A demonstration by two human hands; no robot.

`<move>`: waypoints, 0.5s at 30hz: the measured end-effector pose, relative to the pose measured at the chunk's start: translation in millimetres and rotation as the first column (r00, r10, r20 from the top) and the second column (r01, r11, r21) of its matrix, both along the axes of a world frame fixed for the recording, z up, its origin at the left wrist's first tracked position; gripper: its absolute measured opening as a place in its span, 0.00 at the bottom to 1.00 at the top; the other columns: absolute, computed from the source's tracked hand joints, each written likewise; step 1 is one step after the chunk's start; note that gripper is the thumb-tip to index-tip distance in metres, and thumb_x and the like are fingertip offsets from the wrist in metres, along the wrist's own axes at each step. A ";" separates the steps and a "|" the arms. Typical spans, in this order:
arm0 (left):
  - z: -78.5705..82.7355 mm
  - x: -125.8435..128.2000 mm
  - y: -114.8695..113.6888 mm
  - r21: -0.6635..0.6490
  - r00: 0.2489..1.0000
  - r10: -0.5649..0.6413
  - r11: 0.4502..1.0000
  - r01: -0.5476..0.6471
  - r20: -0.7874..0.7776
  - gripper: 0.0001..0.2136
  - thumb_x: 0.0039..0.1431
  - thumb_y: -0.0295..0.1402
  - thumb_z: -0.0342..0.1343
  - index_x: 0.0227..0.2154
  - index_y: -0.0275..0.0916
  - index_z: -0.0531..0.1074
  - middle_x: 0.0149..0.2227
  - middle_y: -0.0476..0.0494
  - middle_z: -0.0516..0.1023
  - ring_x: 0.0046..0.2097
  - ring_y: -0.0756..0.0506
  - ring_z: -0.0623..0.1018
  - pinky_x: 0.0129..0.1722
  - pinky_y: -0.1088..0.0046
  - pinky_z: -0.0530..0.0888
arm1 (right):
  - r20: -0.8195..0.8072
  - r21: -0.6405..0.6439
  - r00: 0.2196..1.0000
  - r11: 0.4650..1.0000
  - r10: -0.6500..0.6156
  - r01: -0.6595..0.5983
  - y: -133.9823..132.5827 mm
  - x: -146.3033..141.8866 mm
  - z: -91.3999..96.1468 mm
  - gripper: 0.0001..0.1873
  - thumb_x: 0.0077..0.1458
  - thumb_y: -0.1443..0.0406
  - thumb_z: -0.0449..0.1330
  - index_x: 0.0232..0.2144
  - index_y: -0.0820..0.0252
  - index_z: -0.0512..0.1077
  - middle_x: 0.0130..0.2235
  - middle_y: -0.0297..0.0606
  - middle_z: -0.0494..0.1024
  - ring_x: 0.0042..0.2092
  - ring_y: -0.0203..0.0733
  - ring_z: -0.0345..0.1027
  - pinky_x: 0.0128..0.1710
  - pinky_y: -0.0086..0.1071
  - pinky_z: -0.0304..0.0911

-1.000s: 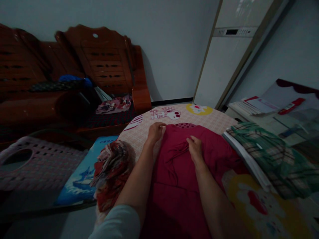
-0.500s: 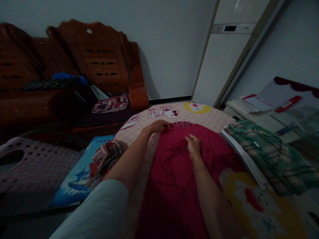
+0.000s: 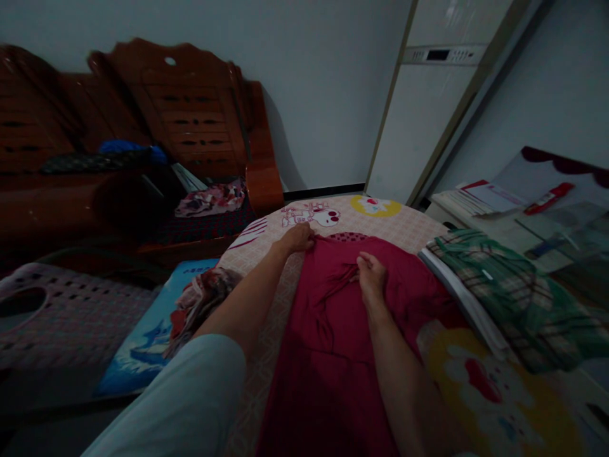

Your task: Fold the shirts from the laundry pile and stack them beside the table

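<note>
A crimson garment (image 3: 333,343) lies spread over a round table with a pink cartoon-print cloth (image 3: 266,244). My left hand (image 3: 299,238) is closed on the garment's far left corner, pulling it taut. My right hand (image 3: 372,279) is closed on a bunched fold near the garment's middle top. Creases run between the two hands.
A folded green plaid cloth (image 3: 514,298) lies on the table's right side over white sheets. A floral cloth (image 3: 202,304) hangs at the left edge. A wooden bench (image 3: 143,158), a pink plastic basket (image 3: 61,317), a blue mat (image 3: 152,330) and a white fridge (image 3: 428,108) surround it.
My left hand has moved further out along the garment's top edge and drawn it tighter. My right hand has stayed on the fold. The camera has leaned in.
</note>
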State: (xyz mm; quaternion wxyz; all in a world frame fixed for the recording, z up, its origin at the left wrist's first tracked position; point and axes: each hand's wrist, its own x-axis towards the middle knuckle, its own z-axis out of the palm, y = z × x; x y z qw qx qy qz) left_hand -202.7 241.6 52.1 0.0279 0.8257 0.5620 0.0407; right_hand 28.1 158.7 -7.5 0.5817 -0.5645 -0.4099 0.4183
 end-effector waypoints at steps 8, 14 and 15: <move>-3.9 -21.5 2.4 -0.005 0.991 0.030 1.000 -0.030 0.131 0.06 0.46 0.26 0.55 0.28 0.37 0.74 0.47 0.39 0.76 0.51 0.40 0.74 0.52 0.67 0.70 | 0.088 0.067 0.996 0.998 0.009 -0.015 6.4 5.7 -4.0 0.24 0.36 0.63 0.61 0.41 0.60 0.76 0.35 0.40 0.80 0.37 0.44 0.75 0.38 0.36 0.71; -3.8 1.2 -27.2 0.107 0.939 0.139 0.978 -0.181 0.314 0.20 0.45 0.18 0.52 0.43 0.34 0.74 0.49 0.34 0.74 0.53 0.38 0.72 0.55 0.64 0.67 | 0.148 0.072 0.989 0.997 0.029 -0.040 5.0 5.7 -4.8 0.23 0.41 0.63 0.58 0.43 0.62 0.75 0.37 0.43 0.80 0.34 0.43 0.73 0.33 0.36 0.70; -1.6 8.6 -35.2 0.107 0.923 0.129 0.978 -0.178 0.362 0.19 0.47 0.18 0.52 0.43 0.34 0.74 0.49 0.34 0.74 0.53 0.38 0.72 0.55 0.64 0.67 | 0.214 0.097 0.977 0.995 0.004 -0.026 2.9 6.3 -1.5 0.23 0.42 0.64 0.58 0.43 0.62 0.76 0.38 0.44 0.80 0.34 0.43 0.73 0.36 0.37 0.70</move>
